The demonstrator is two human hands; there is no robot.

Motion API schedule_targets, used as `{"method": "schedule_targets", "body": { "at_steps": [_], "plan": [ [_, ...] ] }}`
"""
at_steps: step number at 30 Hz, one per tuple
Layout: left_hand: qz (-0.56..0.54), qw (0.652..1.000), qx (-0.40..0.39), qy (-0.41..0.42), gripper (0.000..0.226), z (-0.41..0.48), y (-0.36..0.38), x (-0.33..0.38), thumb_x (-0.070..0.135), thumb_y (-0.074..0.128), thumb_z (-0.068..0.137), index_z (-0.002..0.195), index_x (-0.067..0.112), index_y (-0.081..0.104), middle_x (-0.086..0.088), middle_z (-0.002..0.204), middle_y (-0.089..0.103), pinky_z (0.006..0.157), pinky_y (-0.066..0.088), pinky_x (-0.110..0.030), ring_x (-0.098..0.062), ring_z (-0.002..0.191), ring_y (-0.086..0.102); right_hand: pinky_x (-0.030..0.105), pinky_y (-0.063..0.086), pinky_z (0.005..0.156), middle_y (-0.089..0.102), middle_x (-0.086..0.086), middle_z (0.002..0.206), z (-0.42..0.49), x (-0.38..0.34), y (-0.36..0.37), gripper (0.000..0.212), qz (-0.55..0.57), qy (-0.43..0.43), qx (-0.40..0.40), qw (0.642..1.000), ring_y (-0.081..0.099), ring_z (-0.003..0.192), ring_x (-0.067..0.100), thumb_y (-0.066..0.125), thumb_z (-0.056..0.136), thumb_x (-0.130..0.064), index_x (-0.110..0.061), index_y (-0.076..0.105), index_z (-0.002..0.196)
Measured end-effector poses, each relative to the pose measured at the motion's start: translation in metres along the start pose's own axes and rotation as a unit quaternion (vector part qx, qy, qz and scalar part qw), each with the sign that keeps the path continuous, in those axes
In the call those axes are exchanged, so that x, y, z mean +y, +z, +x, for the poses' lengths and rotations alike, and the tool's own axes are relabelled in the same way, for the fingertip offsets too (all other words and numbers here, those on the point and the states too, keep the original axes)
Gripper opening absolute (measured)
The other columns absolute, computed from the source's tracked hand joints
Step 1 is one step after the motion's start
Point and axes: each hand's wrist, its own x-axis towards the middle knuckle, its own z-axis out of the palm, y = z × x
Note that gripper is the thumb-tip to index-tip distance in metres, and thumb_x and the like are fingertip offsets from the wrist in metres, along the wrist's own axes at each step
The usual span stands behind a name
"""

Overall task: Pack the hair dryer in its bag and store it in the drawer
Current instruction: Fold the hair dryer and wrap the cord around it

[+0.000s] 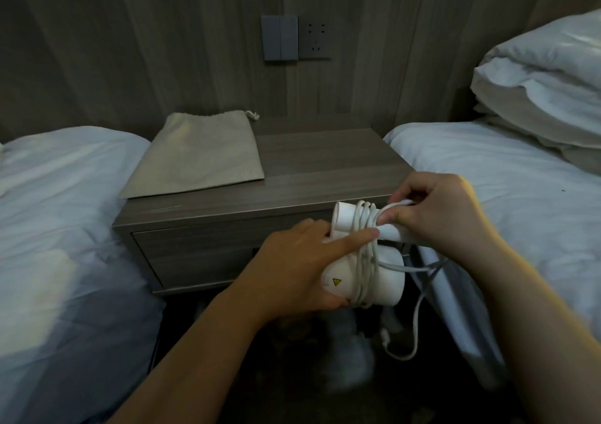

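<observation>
A white hair dryer (387,285) is held in front of the nightstand, its white cord (366,228) wound several times around the folded body and handle. My left hand (292,267) grips the dryer's body from the left, the index finger pressing on the coils. My right hand (435,215) pinches a loop of cord at the handle end. The loose cord tail (414,319) hangs down toward the floor. A beige drawstring bag (198,156) lies flat on the nightstand's left half. The drawer (195,254) below the top is closed.
The wooden nightstand (325,163) stands between two beds with white bedding, a left bed (65,212) and a right bed (520,202) with a pillow (546,82). A switch panel and socket (296,38) sit on the wall behind. The floor below is dark.
</observation>
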Motion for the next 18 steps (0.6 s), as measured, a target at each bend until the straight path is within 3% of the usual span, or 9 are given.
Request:
{"method": "schedule_targets", "body": {
  "at_steps": [3,7,10,14,18],
  "plan": [
    [-0.019,1.000,0.007,0.005,0.091,0.000,0.001,0.001,0.066,0.057,0.070,0.138,0.054,-0.002,0.002,0.115,0.053,0.070,0.043,-0.028,-0.015,0.100,0.050,0.013,0.039,0.055,0.062,-0.014,0.063,0.001,-0.001,0.000,0.021,-0.001,-0.011,-0.018,1.000,0.057,0.062,0.001,0.085,0.054,-0.027,-0.028,0.065,0.061],
    [-0.052,0.999,-0.001,-0.002,0.091,-0.001,0.007,0.001,0.067,0.054,0.068,0.137,0.056,-0.004,0.004,0.112,0.052,0.070,0.043,-0.029,-0.014,0.100,0.049,0.017,0.040,0.071,0.065,-0.014,0.082,0.004,0.007,-0.001,0.021,-0.059,-0.023,-0.131,0.989,0.058,0.082,0.003,0.074,0.072,-0.030,-0.025,0.074,0.091],
    [-0.060,0.998,-0.029,-0.004,0.096,-0.001,0.012,0.001,0.063,0.059,0.068,0.136,0.058,-0.009,0.003,0.111,0.050,0.074,0.045,-0.032,-0.015,0.100,0.047,0.013,0.040,0.072,0.067,-0.009,0.084,0.005,0.013,0.005,0.017,-0.061,-0.032,-0.172,0.983,0.060,0.086,0.006,0.069,0.079,-0.026,-0.018,0.076,0.093],
    [-0.067,0.996,-0.060,-0.003,0.104,-0.001,0.016,-0.001,0.056,0.067,0.070,0.133,0.061,-0.016,0.003,0.115,0.046,0.080,0.045,-0.032,-0.014,0.103,0.044,0.026,0.045,0.085,0.073,0.001,0.099,0.005,0.018,0.012,0.018,-0.056,-0.033,-0.211,0.975,0.064,0.095,0.013,0.061,0.086,-0.017,-0.012,0.074,0.098],
    [-0.066,0.993,-0.094,-0.011,0.117,-0.001,0.021,0.001,0.052,0.074,0.064,0.126,0.064,-0.025,0.001,0.122,0.042,0.084,0.043,-0.032,-0.017,0.109,0.043,0.021,0.042,0.079,0.073,-0.001,0.094,0.004,0.019,0.017,0.017,-0.045,-0.015,-0.197,0.979,0.062,0.089,0.008,0.063,0.086,-0.019,-0.013,0.075,0.095]
  ]
}}
